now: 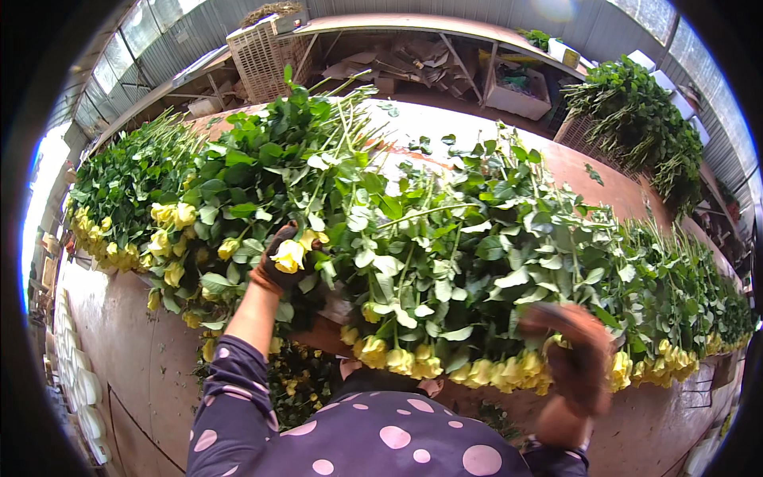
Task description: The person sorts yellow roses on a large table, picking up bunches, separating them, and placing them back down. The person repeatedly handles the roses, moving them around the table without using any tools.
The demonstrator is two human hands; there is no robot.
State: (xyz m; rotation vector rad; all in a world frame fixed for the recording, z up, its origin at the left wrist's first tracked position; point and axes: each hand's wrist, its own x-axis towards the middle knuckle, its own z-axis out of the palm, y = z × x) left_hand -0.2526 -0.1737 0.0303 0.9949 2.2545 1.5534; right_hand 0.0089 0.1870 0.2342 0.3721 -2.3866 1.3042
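Observation:
On my left hand (285, 259) is a dark glove; its fingers are closed around the heads of yellow roses (289, 256), whose leafy stems point away from me. My right hand (569, 358), gloved in black and orange, is blurred over the front row of yellow rose heads (512, 371) at the right. Whether it grips a rose there cannot be told. Long-stemmed roses with green leaves (417, 262) cover much of the worktable (620, 182), heads towards me. Another heap of yellow roses (173, 217) lies at the left.
Behind the worktable stand a slatted crate (262, 59), a long shelf table (417, 22) with cardboard scraps below, and a white foam box (517, 95). Cut greenery (650, 125) is heaped on a crate at the right. White buckets (86, 387) line the floor at left.

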